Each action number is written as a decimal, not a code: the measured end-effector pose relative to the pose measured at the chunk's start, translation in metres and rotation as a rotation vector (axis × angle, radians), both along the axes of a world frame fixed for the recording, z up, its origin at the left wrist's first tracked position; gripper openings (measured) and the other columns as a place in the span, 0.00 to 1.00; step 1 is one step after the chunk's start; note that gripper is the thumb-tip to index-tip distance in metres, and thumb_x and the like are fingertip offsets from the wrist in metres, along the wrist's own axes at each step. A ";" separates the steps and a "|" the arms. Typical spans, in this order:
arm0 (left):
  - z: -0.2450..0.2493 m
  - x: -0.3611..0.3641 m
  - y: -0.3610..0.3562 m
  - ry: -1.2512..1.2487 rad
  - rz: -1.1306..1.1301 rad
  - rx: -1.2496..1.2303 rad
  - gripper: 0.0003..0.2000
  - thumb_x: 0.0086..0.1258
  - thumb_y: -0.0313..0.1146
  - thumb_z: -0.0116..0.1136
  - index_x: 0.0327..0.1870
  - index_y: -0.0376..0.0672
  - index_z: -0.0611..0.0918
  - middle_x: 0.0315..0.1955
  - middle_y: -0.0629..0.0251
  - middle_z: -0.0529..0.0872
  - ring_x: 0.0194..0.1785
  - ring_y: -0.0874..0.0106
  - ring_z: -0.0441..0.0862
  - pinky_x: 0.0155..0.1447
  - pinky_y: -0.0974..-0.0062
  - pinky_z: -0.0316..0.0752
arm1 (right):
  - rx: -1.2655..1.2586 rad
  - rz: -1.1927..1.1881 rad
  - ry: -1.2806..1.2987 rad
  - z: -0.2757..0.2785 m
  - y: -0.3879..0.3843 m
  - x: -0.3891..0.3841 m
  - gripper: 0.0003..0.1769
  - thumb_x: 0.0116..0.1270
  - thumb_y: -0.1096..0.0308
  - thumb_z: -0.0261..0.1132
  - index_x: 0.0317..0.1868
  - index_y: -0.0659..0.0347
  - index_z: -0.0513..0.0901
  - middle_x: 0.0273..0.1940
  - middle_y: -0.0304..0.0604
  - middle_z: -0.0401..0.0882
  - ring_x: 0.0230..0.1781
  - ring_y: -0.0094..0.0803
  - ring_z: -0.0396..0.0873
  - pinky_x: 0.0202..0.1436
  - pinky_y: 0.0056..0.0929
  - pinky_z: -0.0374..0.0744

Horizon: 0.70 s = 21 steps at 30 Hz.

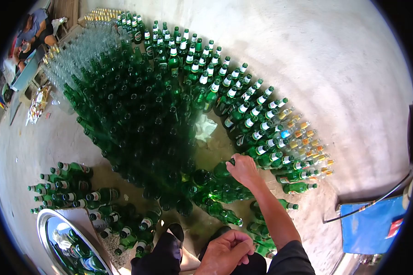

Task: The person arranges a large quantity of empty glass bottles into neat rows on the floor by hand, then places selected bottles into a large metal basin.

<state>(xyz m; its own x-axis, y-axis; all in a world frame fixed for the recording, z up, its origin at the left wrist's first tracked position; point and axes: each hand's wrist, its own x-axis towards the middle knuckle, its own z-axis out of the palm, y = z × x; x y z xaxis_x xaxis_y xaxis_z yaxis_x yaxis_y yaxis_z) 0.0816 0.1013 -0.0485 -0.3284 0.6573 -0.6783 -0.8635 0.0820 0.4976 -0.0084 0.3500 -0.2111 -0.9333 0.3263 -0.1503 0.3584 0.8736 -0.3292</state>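
R hand (244, 170) on btl (222, 171), gap (215, 149) edge

Hard daylight from above washes the concrete floor (335, 68) pale, and it is nearly blown out toward the upper right. The massed green bottles (137, 114) go dark at their centre, with small glints on the rims and bright white neck labels. The right hand (243, 170) and the green bottle (222, 172) it grips are sharp and evenly lit (the forearm too). Fisheye distortion bends the rows into arcs, a black vignette rings the frame, and detail softens near the edges.
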 end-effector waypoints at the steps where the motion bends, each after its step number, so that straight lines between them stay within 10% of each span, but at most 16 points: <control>1: 0.001 0.000 0.000 -0.029 0.071 0.078 0.06 0.74 0.32 0.59 0.42 0.38 0.80 0.28 0.62 0.84 0.26 0.73 0.80 0.32 0.76 0.75 | -0.007 -0.016 0.042 0.000 0.001 -0.007 0.20 0.63 0.58 0.71 0.43 0.69 0.85 0.32 0.62 0.85 0.38 0.59 0.85 0.46 0.50 0.82; 21: -0.008 -0.015 0.016 -0.086 0.109 0.078 0.05 0.74 0.33 0.61 0.41 0.41 0.82 0.28 0.67 0.85 0.26 0.80 0.78 0.31 0.84 0.71 | -0.148 -0.104 0.220 -0.035 -0.028 -0.123 0.21 0.62 0.55 0.68 0.34 0.72 0.83 0.35 0.67 0.84 0.39 0.62 0.84 0.47 0.52 0.82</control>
